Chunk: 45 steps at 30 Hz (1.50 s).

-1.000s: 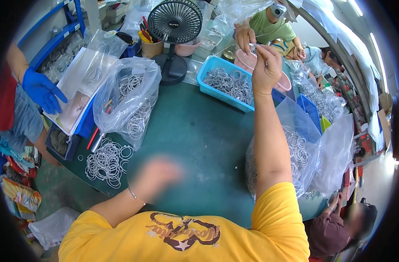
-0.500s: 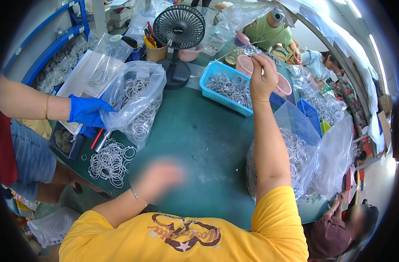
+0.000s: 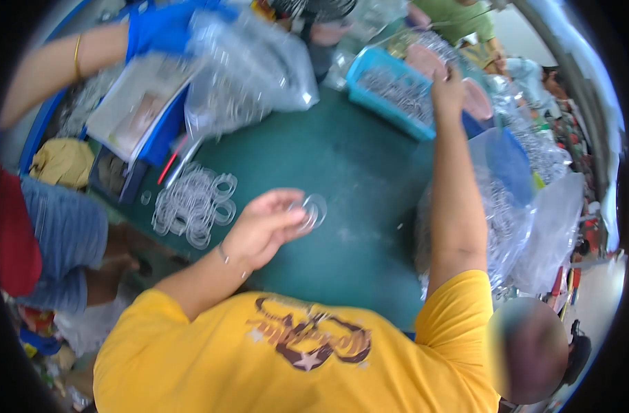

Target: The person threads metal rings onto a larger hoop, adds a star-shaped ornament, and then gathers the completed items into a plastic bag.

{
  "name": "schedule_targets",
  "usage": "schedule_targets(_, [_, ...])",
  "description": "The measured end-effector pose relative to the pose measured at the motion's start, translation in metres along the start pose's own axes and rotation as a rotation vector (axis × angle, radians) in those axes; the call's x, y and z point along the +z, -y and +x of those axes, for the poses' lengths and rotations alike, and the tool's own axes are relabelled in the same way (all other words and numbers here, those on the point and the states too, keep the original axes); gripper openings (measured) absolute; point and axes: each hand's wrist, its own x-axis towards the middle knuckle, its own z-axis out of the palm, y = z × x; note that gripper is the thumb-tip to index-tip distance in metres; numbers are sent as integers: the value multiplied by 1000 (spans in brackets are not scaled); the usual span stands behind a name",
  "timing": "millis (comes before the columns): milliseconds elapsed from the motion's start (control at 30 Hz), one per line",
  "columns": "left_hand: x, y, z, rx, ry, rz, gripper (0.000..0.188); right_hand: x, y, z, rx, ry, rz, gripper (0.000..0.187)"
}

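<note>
My left hand is over the table, its fingers closed on a few silver metal rings that stick out past the fingertips. My right hand reaches far out, by the right end of a light-blue tub and in front of a pink basket. Its fingers are drawn together but blurred, and what they hold is not clear. Silver rings fill the tub. To the left of my left hand lies a loose pile of silver rings.
A co-worker's blue-gloved hand holds up a clear bag of rings at the upper left. Beside my right forearm stands another clear bag of rings. A red pen-like stick lies by the ring pile. Others work at the upper right.
My left hand, blurred before, now shows rings in its fingers. My right hand is beside the tub's right end. The co-worker's glove has lifted the clear bag. The whole view has shifted.
</note>
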Motion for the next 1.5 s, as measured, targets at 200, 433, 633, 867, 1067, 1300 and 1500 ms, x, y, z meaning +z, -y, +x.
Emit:
schedule_targets(200, [3, -8, 0, 94, 50, -16, 26, -97, 129, -109, 289, 868, 850, 19])
schedule_targets(433, [10, -12, -14, 222, 90, 124, 23, -130, 141, -191, 481, 933, 1015, 12])
schedule_targets(633, [8, -10, -23, 403, 76, 357, 20, -131, 132, -200, -83, 604, 861, 14])
schedule_targets(867, [10, -9, -35, 520, 24, 742, 24, -134, 157, -213, -98, 544, 765, 21])
schedule_targets(1067, [0, -13, -33, 772, 28, 938, 36, -124, 155, -211, -414, 514, 720, 21])
schedule_targets(1300, [-21, -19, -41, 498, 118, 727, 40, -117, 162, -223, -271, 526, 851, 20])
schedule_targets(1500, [-30, -27, -46, 356, 72, 432, 23, -110, 165, -231, -282, 521, 884, 23])
